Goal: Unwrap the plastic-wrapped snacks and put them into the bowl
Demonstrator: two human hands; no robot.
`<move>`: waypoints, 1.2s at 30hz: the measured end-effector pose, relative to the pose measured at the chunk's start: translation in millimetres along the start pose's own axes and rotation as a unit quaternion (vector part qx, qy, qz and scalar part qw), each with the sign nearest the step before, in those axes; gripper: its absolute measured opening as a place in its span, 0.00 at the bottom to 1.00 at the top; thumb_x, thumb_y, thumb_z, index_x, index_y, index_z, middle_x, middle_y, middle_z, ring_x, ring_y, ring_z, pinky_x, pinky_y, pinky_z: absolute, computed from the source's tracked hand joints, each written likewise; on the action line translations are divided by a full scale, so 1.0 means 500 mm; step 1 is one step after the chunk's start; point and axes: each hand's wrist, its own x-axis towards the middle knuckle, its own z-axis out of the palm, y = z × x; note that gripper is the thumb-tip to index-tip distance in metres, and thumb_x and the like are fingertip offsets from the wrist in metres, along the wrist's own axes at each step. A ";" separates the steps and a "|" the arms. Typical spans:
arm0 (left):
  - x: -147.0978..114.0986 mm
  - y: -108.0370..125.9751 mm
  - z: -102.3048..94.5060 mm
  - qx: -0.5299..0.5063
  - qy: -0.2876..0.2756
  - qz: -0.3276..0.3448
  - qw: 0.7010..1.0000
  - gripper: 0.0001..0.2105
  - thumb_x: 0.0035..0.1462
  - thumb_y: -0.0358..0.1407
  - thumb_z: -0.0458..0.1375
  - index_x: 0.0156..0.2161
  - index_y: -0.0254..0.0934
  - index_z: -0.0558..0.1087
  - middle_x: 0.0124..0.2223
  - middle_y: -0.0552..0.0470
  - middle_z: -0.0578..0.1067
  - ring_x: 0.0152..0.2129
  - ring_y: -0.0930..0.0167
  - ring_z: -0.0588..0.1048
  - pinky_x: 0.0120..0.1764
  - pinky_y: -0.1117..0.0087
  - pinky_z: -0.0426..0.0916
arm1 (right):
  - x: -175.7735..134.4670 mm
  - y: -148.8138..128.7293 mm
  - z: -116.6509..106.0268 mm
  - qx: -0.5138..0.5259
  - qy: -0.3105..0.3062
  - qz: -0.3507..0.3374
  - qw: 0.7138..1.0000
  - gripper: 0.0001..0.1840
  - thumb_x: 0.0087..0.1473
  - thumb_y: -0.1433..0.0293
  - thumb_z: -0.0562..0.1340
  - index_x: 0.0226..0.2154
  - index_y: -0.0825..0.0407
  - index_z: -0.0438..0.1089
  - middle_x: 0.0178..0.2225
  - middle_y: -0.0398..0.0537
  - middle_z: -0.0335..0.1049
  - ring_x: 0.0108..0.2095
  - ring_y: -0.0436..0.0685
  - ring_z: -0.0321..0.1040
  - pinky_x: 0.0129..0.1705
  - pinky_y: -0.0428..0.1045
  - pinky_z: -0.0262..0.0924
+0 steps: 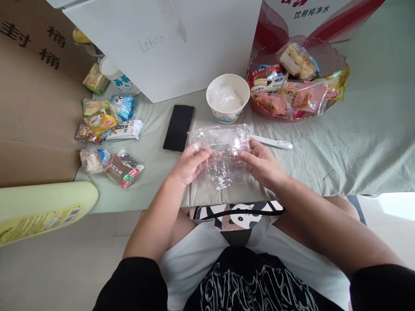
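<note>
A crinkled clear plastic bag [223, 162] is stretched between my two hands, just above the near part of the table. My left hand [192, 164] pinches its left side, thumb on top. On the right side, my right hand [261, 163] grips it the same way. Beyond the bag stands a white paper bowl [228, 115] with crumpled clear plastic inside. A white utility knife [275, 142] lies beside my right hand, its left end hidden behind the hand and the bag. The black phone [179, 128] rests flat, left of the bag.
A clear reddish fruit basket [292, 115] of wrapped snacks sits at the back right. Behind the bowl rises a white box [201, 47]. Wrapped snacks [125, 168] and a paper cup [118, 77] are on the left, near a cardboard box [35, 108] and a yellow-green container [48, 209].
</note>
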 end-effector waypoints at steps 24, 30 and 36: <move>0.010 0.013 -0.017 0.164 0.034 0.192 0.967 0.09 0.42 0.36 0.69 0.23 0.36 0.73 0.27 0.52 0.73 0.25 0.74 0.69 0.27 0.74 0.63 | -0.003 -0.032 -0.014 -0.243 0.073 -0.040 0.966 0.13 0.48 0.58 0.67 0.28 0.49 0.68 0.20 0.39 0.60 0.22 0.49 0.54 0.26 0.49 0.51; 0.027 -0.004 -0.028 0.251 0.114 0.254 0.927 0.08 0.46 0.34 0.65 0.32 0.37 0.72 0.35 0.52 0.74 0.31 0.72 0.72 0.33 0.72 0.67 | 0.006 -0.021 -0.014 -0.160 0.064 -0.035 0.984 0.19 0.45 0.62 0.69 0.38 0.48 0.66 0.24 0.36 0.62 0.26 0.51 0.59 0.30 0.48 0.55; 0.015 -0.032 -0.004 0.329 0.247 0.442 0.797 0.08 0.56 0.38 0.63 0.34 0.40 0.68 0.36 0.52 0.70 0.32 0.71 0.71 0.36 0.70 0.70 | -0.005 -0.017 -0.009 -0.267 0.146 -0.159 0.939 0.08 0.52 0.64 0.64 0.29 0.48 0.64 0.34 0.45 0.72 0.35 0.55 0.67 0.37 0.51 0.58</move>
